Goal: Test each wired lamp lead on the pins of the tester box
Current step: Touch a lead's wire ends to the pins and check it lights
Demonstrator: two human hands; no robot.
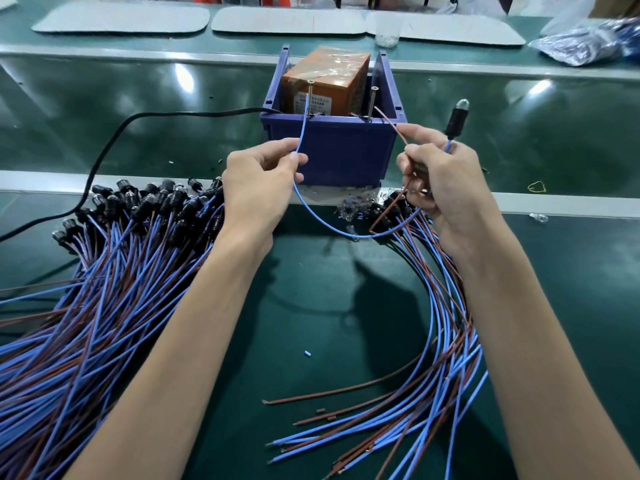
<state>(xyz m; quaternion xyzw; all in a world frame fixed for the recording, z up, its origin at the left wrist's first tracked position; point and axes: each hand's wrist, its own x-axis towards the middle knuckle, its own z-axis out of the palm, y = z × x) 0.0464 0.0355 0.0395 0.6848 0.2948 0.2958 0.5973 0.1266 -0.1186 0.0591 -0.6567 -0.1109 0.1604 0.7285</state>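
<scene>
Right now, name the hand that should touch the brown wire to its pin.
Right: the right hand pinches the brown wire, tip close to the right pin; the left hand holds the blue wire at the left pin.

Left hand (258, 185) and right hand (446, 181) are bare, forearms (194, 323) bare too; fingers (273, 147) seem short-nailed, though blurred.
</scene>
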